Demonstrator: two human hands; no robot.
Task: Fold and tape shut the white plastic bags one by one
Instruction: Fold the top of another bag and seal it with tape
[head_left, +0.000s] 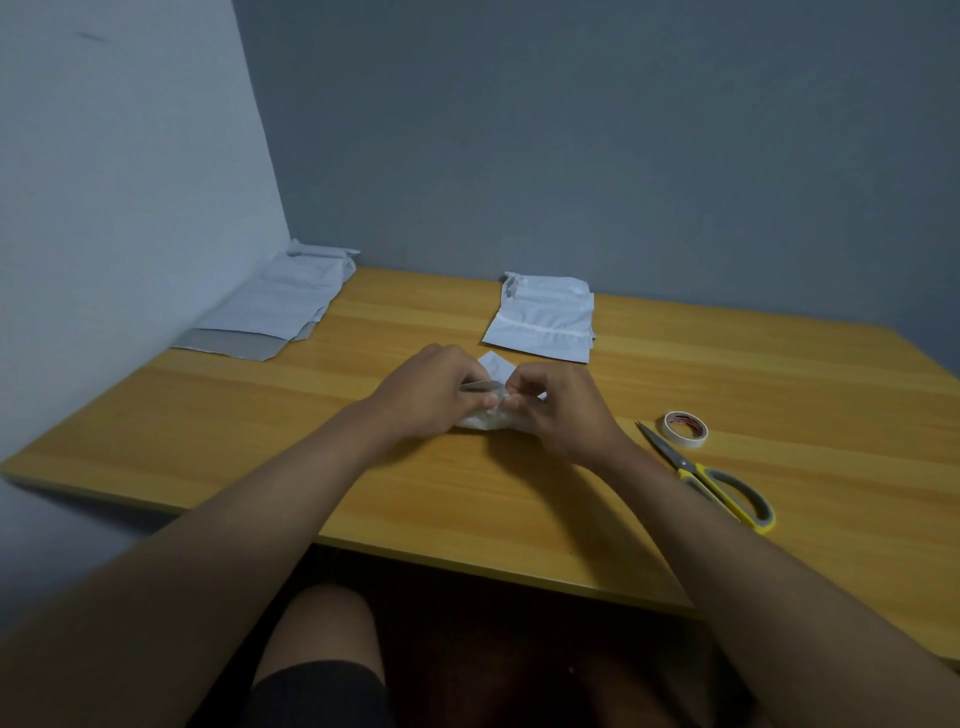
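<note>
Wooden table (519, 499) filling the middle of the view, set against grey walls at far and left. At the far left corner, a loose stack of white bags (280, 306) lying flat against the wall. Far of centre, a second, smaller pile of bags (543, 322), flat, with a band across the middle that looks like a folded-over edge or tape; cannot tell which. Near right, yellow-handled scissors (711, 480) lying closed, blades pointing far-left, with a tape roll (685, 427) just beside the tips. At centre, a small folded bag (491, 418) resting on the table between the two hands, mostly hidden, one white corner poking out on the far side. Left hand (428, 395) curled over the bag's left end, fingers drawn together and pinching a short clear strip, probably tape, at the top. Right hand (558, 402) curled over the right end, thumb and forefinger pressed together at the same spot, pinching either the strip or the fold; too small to tell. Judging by the crumpled look: thin, light, soft film, slippery and springy, likely to unfold once released. Best held flat with fingertips pressing down on the folded bundle just beside the seam, tape taken only by its very ends to avoid sticking to itself.
</note>
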